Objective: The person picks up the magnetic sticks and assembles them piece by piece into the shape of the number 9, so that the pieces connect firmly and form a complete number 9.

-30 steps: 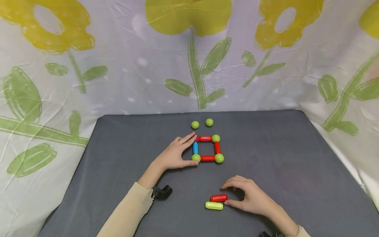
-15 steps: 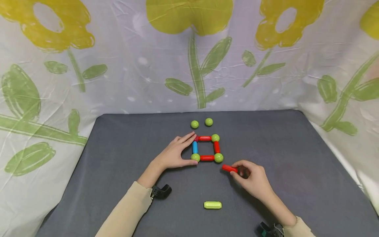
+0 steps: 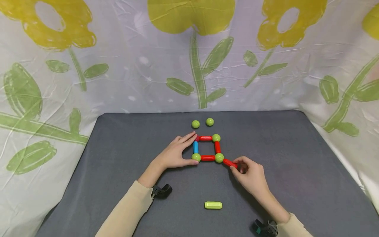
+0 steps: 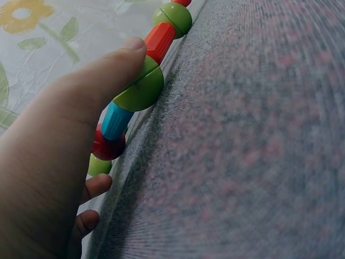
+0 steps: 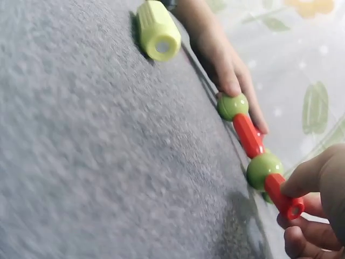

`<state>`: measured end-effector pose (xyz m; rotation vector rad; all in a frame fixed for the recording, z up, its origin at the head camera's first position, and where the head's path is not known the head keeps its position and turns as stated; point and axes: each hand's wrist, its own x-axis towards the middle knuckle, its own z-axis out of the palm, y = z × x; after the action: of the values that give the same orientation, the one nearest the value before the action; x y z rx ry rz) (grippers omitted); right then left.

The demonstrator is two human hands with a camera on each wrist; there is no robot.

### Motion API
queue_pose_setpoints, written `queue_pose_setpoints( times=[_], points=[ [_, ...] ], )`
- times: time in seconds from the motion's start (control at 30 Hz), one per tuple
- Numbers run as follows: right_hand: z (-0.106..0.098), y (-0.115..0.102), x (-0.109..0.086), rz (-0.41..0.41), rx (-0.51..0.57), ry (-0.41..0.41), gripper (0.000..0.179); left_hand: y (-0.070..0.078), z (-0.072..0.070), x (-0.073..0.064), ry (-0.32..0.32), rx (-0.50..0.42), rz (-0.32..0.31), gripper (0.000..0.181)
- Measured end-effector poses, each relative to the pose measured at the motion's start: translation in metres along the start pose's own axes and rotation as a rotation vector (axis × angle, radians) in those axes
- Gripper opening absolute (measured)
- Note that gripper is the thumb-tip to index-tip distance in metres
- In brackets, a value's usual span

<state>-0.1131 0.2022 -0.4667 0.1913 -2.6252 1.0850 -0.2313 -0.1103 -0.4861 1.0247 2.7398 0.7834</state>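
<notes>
In the head view a square of magnetic rods and balls lies on the table: red rods (image 3: 208, 158), one blue rod (image 3: 195, 147), green balls (image 3: 219, 158) and a dark red ball at the back left corner. My left hand (image 3: 174, 153) spans its left side. The left thumb rests on the front left green ball (image 4: 141, 91), and straight fingers touch the dark red ball (image 4: 109, 147). My right hand (image 3: 251, 174) pinches another red rod (image 5: 280, 195) between thumb and fingers. That rod's far end meets the front right green ball (image 5: 264, 170), slanting outward from the corner.
A loose yellow-green rod (image 3: 213, 205) lies nearer the front of the grey table (image 3: 118, 138). Two loose green balls (image 3: 195, 124) sit behind the square. A flowered cloth (image 3: 133, 65) hangs behind and along both sides.
My right hand has picked up the red rod from beside the yellow-green one and carried it forward to the square's front right ball. My left hand has stayed on the square.
</notes>
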Motion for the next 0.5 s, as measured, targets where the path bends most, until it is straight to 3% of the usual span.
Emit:
queue_pose_setpoints(
  times=[0.5],
  points=[
    [0.028,-0.021,-0.010,-0.012,-0.038,-0.115,0.033,0.002,-0.001,0.000,0.009,0.001,0.006,0.105]
  ],
)
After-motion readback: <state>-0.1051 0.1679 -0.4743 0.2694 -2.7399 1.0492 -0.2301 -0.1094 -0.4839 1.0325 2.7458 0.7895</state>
